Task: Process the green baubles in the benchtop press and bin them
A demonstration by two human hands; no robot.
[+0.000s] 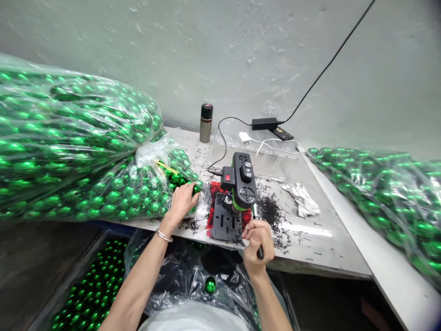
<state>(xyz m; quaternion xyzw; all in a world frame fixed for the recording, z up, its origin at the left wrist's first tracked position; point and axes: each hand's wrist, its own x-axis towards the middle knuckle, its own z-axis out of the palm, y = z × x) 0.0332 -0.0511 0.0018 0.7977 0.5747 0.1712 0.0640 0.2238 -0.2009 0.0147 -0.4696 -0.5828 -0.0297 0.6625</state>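
Note:
My left hand (183,202) is at the mouth of a clear plastic bag, its fingers curled around a shiny green ball (196,189). More green balls (175,180) show in the opening beside it. In a fist, my right hand (259,243) grips a thin tool with a black handle (260,252); its metal shaft (255,211) points up beside the machine. This black machine (245,177) has round vents, buttons and a red switch (227,178). Below its head lies a black slotted base plate (225,223) on a red mat (209,220).
Big bags of green balls stand left (69,147) and right (386,197). Black scraps (270,211) litter the table. A bottle (206,123), power adapter (264,123), white plug (245,137) and white glove (301,200) lie around. One ball (210,284) rests on plastic over my lap.

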